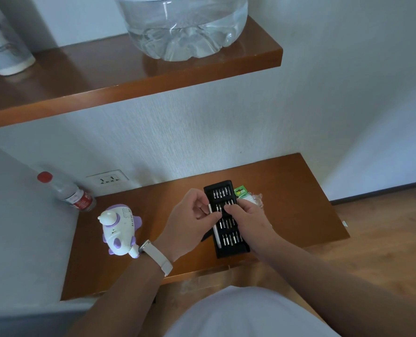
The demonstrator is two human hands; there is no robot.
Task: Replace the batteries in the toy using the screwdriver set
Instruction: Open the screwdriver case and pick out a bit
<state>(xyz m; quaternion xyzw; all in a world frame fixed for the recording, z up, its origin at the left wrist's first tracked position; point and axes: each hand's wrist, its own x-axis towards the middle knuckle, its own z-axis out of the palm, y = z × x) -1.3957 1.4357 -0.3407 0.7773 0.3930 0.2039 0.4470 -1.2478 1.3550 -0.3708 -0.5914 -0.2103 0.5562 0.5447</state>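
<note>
Two hands are busy over the screwdriver set, and that is about as far as the job has got: I'd judge it barely begun, with a tool being chosen while the toy lies untouched on the desk, at nine o'clock from the case, just beside the left wrist. Opening its battery door, swapping the cells and closing it all look left to do. The left hand has its fingers curled in, pinching the top of the slim, pale metal driver handle that runs down the case's left edge; whether it is lifted free I cannot tell. The right hand curls over the set, thumb down on the second row of bits, fingers past the far side; picking a bit or only steadying, I can't say. The case is a flat black rectangle with rows of small shiny steel bits. A green battery pack sits at one o'clock from it, touching. The toy is smooth, rounded white plastic with lilac bumps. The desk is glossy brown wood, and a clear water bottle with a red cap leans at ten o'clock.
</note>
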